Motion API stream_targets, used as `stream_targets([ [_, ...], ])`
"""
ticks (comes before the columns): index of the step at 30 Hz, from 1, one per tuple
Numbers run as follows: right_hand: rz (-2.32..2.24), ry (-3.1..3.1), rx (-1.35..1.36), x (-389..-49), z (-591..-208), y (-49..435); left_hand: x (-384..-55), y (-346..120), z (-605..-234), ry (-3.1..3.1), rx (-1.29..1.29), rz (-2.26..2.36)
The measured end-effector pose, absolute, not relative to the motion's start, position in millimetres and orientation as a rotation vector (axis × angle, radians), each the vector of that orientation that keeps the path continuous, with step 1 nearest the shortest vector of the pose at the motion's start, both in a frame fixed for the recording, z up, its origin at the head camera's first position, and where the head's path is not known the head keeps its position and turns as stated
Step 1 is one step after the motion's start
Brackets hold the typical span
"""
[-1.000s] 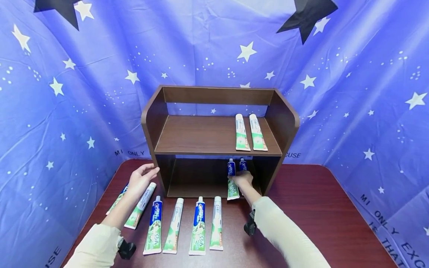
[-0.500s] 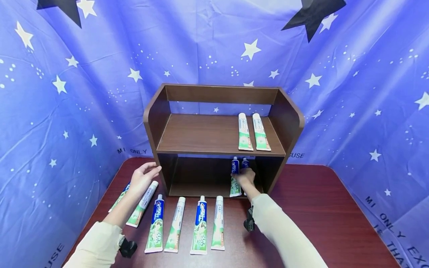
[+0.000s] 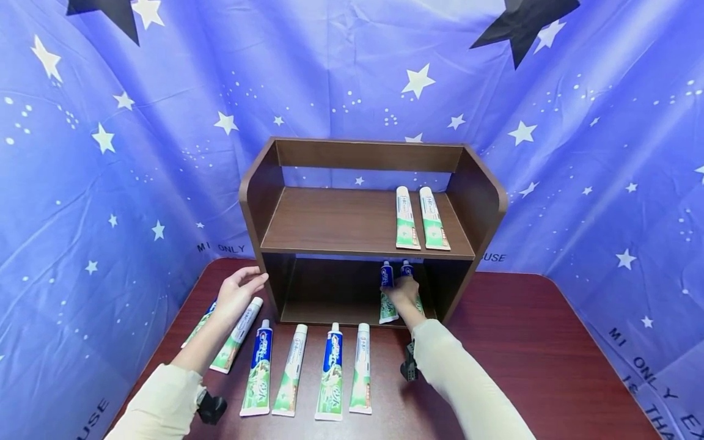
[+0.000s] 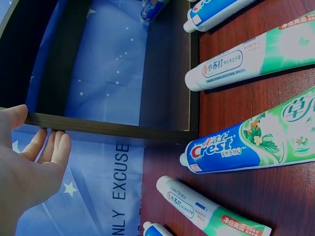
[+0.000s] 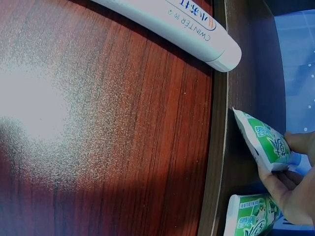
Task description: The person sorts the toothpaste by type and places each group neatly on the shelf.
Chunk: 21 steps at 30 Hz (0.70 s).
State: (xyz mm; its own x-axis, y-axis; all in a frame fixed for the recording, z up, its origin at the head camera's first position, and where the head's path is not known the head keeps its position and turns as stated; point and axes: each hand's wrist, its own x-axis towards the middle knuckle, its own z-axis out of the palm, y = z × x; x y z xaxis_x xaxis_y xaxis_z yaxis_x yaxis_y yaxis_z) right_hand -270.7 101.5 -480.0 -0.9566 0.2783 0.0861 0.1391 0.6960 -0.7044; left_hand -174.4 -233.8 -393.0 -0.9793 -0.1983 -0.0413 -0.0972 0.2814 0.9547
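In the lower compartment of the brown shelf [image 3: 352, 252], my right hand [image 3: 404, 293] grips a blue-and-green toothpaste tube [image 3: 388, 313]. The right wrist view has thumb and fingers on either side of that tube [image 5: 268, 142], its flat end tilted off the shelf board. Just to its right lies a matching tube [image 5: 252, 216], partly hidden by the hand in the head view. My left hand [image 3: 235, 296] holds the front edge of the shelf's left side panel [image 4: 108, 127], thumb on one side and fingers on the other.
Two white-and-green tubes [image 3: 407, 220] lie on the upper board's right part. Along the table [image 3: 528, 342], in front and to the left, several tubes alternate between blue-green [image 3: 330, 379] and white-green [image 3: 360, 373]. A starry blue curtain [image 3: 341, 73] surrounds the table.
The held tube has gone slightly deeper into the lower compartment, its flat end moving back from the front edge. The whole head view has shifted a little; my left hand keeps its place.
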Motion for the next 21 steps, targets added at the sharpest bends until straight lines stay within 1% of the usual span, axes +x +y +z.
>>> stream_targets([
  [3,1.134,-2.716,-0.352,-272.6,-478.7,101.4,-175.0,-234.4,-391.9,-2.452,0.285,-1.806],
  [9,1.024,-2.813,-0.322,-275.9,-473.6,100.3,-173.9,-234.3,-389.1,-2.474,0.292,-1.783],
  [21,0.969,-2.839,-0.323,-272.6,-476.0,99.5,-172.4,-232.6,-391.7,-2.488,0.289,-1.767],
])
